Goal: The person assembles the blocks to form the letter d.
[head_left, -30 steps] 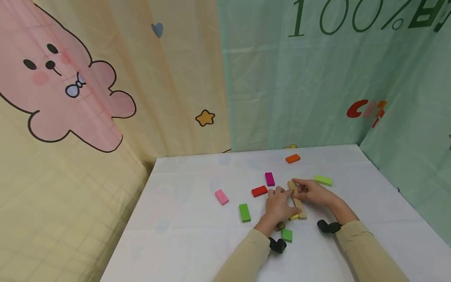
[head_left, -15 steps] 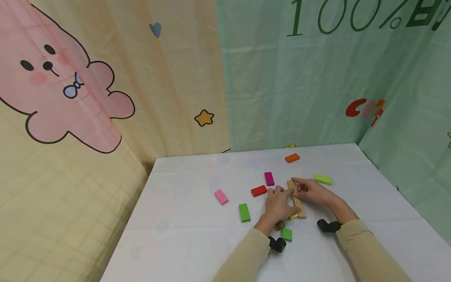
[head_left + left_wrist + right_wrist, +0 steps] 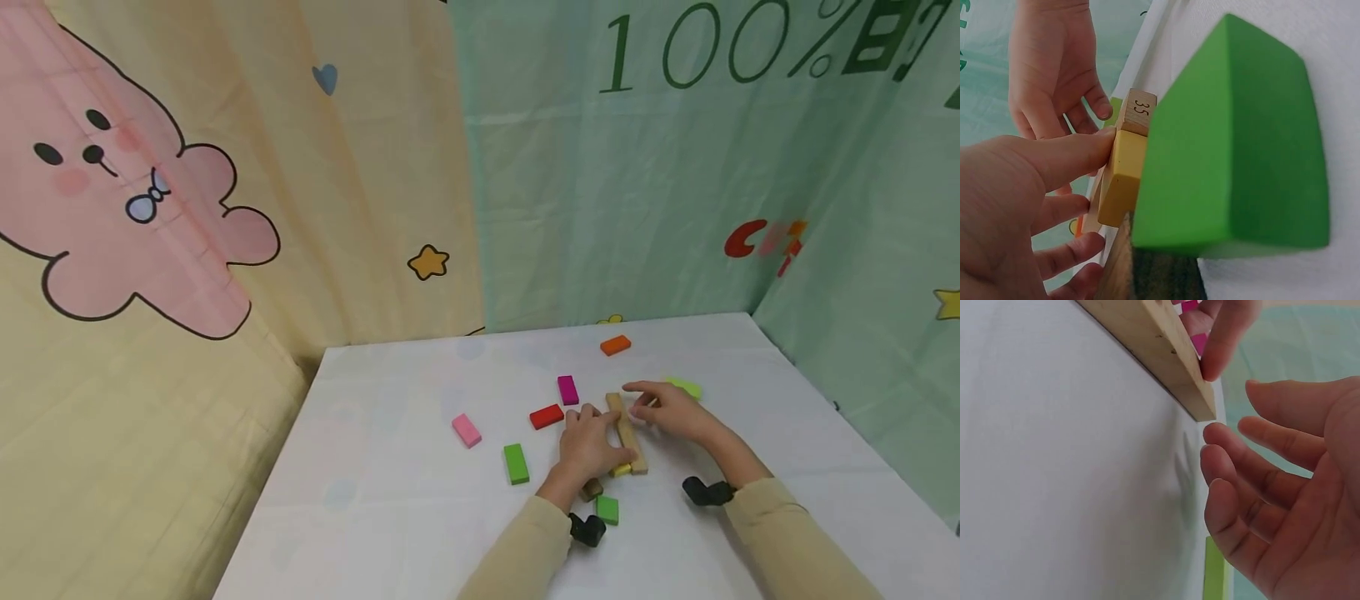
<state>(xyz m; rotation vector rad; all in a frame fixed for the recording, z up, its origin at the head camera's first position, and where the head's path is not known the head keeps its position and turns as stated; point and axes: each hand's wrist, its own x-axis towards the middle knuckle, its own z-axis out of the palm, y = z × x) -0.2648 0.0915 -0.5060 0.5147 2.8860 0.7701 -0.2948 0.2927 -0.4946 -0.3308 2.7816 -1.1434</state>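
A long pale wooden block [image 3: 627, 435] lies on the table, with a yellow block [image 3: 1121, 178] beside its near end. My left hand [image 3: 587, 446] is over them from the left and holds the wooden block, its thumb at the near part and a finger farther along. In the left wrist view the thumb tip meets the wooden block, marked 35, right above the yellow one. My right hand [image 3: 671, 410], to the right of the wooden block, holds nothing; its fingers are loosely bent and apart from the block in the right wrist view.
Near the left wrist lie a brown block [image 3: 592, 489] and a green block [image 3: 607, 510]. Red [image 3: 547, 417], magenta [image 3: 567, 390], pink [image 3: 467, 431] and another green block [image 3: 516, 464] are to the left. An orange block [image 3: 616, 345] lies farther back; a lime block [image 3: 684, 387] is behind the right hand.
My right hand has let go of the wooden block and drawn slightly right, away from it. The left hand stays in place on the blocks. The head view has shifted a little.
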